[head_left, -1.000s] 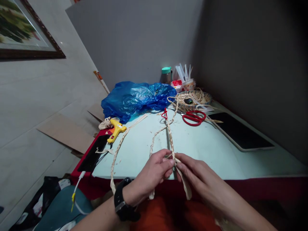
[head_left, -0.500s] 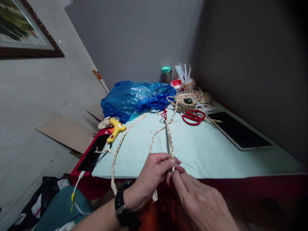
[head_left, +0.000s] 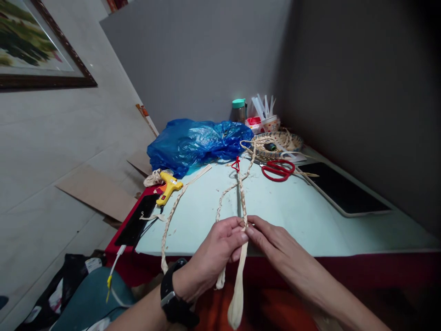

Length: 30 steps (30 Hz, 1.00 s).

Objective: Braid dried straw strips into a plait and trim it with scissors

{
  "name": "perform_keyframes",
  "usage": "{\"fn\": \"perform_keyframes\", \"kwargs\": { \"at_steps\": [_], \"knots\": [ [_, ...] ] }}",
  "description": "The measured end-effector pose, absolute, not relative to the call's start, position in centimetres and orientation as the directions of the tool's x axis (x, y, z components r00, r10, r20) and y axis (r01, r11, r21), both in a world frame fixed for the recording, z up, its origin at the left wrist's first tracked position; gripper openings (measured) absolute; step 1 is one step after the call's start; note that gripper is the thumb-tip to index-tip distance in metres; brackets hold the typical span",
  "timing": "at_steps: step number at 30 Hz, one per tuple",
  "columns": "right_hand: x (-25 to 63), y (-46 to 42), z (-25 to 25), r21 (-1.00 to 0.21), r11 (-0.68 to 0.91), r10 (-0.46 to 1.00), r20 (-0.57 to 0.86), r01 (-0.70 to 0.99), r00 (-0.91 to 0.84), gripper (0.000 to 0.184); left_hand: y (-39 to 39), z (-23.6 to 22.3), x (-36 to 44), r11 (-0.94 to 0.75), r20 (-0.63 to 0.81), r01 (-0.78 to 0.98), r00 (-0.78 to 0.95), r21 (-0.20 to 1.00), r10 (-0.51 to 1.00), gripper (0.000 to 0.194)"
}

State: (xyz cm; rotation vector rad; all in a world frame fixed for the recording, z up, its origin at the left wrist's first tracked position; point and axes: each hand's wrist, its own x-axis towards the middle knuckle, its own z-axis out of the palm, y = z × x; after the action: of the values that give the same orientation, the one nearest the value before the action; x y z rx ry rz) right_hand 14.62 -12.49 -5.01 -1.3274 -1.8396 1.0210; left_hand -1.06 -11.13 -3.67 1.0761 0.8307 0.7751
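A cream braid (head_left: 242, 197) of flat, straw-like strands runs from a red tie (head_left: 236, 164) on the table toward me. My left hand (head_left: 223, 241), with a black watch on its wrist, pinches the braid's near end between thumb and fingers. From the right, my right hand (head_left: 267, 234) pinches the same spot, its fingertips meeting the left ones. A loose, wide strand (head_left: 237, 289) hangs below both hands past the table edge. Another thin braid (head_left: 220, 202) passes behind my left hand. Farther left, a longer braid (head_left: 166, 234) droops over the edge.
On the table lie a yellow glue gun (head_left: 168, 187), a blue plastic bag (head_left: 196, 142), red-handled scissors (head_left: 278, 170) and a dark tablet (head_left: 344, 188). Behind them stand a woven basket (head_left: 296, 143), a cup of white sticks (head_left: 271, 123) and a green-lidded bottle (head_left: 238, 111).
My right hand has moved up and turned, its fingertips now beside the left ones at the braid. The wide strand now hangs in plain view below. My left hand stays nearly in place.
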Motion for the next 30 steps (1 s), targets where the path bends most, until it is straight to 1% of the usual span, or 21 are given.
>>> {"fn": "perform_keyframes", "kwargs": {
  "at_steps": [2,4,6,8,11,14,16,18,20,21,23,24,25,26,27,28,30],
  "knots": [
    [14.7,-12.2,-5.1,-0.877,0.193,0.95,0.054,0.44,-0.309,0.035,-11.3,-3.6,-1.2,0.29,-0.196,-0.126,0.485,0.949,0.852,0.023],
    [14.8,-11.9,-4.8,-0.902,0.215,0.93,0.072,0.374,-0.36,0.035,-11.4,-3.4,-1.3,0.295,-0.204,-0.109,0.499,0.949,0.842,0.021],
    [14.9,-11.7,-4.4,-0.927,0.218,0.915,0.084,0.307,-0.395,0.036,-11.6,-3.2,-1.3,0.294,-0.221,-0.068,0.505,0.953,0.835,0.017],
    [14.9,-11.6,-4.2,-0.937,0.198,0.914,0.07,0.289,-0.4,0.038,-11.8,-2.9,-1.3,0.281,-0.239,-0.011,0.497,0.96,0.834,0.013],
    [15.1,-11.7,-4.4,-0.915,0.19,0.924,0.044,0.356,-0.379,0.044,-11.9,-2.5,-1.6,0.237,-0.259,0.105,0.465,0.966,0.847,0.012],
    [15.4,-11.6,-5.1,-0.88,0.235,0.933,0.086,0.413,-0.348,0.042,-12.0,-2.0,-2.3,0.144,-0.246,0.274,0.384,0.951,0.89,0.018],
    [15.5,-11.5,-5.3,-0.882,0.247,0.932,0.103,0.402,-0.347,0.039,-12.2,-1.5,-2.6,0.067,-0.2,0.38,0.323,0.923,0.925,0.021],
    [15.4,-11.5,-5.2,-0.917,0.225,0.925,0.095,0.328,-0.369,0.042,-12.8,-1.2,-2.6,-0.022,-0.134,0.473,0.292,0.881,0.947,0.023],
    [15.3,-11.6,-5.0,-0.964,0.166,0.921,0.076,0.208,-0.382,0.042,-13.7,-1.3,-2.2,-0.17,-0.032,0.58,0.322,0.797,0.946,0.026],
    [15.3,-11.6,-4.9,-0.982,0.124,0.917,0.059,0.142,-0.395,0.04,-14.2,-1.6,-1.9,-0.277,0.028,0.632,0.374,0.724,0.927,0.027],
    [15.4,-11.8,-4.7,-0.999,0.021,0.909,0.004,0.036,-0.416,0.036,-15.0,-2.3,-1.2,-0.512,0.122,0.692,0.531,0.51,0.839,0.025],
    [15.5,-11.9,-4.6,-0.999,-0.037,0.903,-0.032,-0.005,-0.429,0.035,-15.3,-2.7,-0.9,-0.602,0.142,0.69,0.602,0.402,0.786,0.024],
    [15.6,-12.0,-4.6,-0.995,-0.09,0.894,-0.061,-0.044,-0.443,0.035,-15.5,-3.0,-0.6,-0.664,0.143,0.674,0.659,0.324,0.738,0.024],
    [15.7,-12.1,-4.6,-0.989,-0.124,0.89,-0.074,-0.081,-0.45,0.034,-15.6,-3.1,-0.4,-0.696,0.133,0.656,0.693,0.293,0.709,0.025],
    [15.7,-12.2,-4.6,-0.983,-0.143,0.89,-0.077,-0.114,-0.449,0.034,-15.7,-3.0,-0.3,-0.704,0.122,0.643,0.706,0.303,0.697,0.025],
    [15.8,-12.3,-4.6,-0.979,-0.149,0.893,-0.072,-0.14,-0.445,0.033,-15.6,-2.7,-0.4,-0.694,0.111,0.633,0.706,0.344,0.699,0.025],
    [15.8,-12.5,-4.7,-0.975,-0.134,0.9,-0.045,-0.177,-0.433,0.03,-15.2,-1.8,-0.6,-0.622,0.12,0.629,0.651,0.466,0.749,0.028]
  ]
}}
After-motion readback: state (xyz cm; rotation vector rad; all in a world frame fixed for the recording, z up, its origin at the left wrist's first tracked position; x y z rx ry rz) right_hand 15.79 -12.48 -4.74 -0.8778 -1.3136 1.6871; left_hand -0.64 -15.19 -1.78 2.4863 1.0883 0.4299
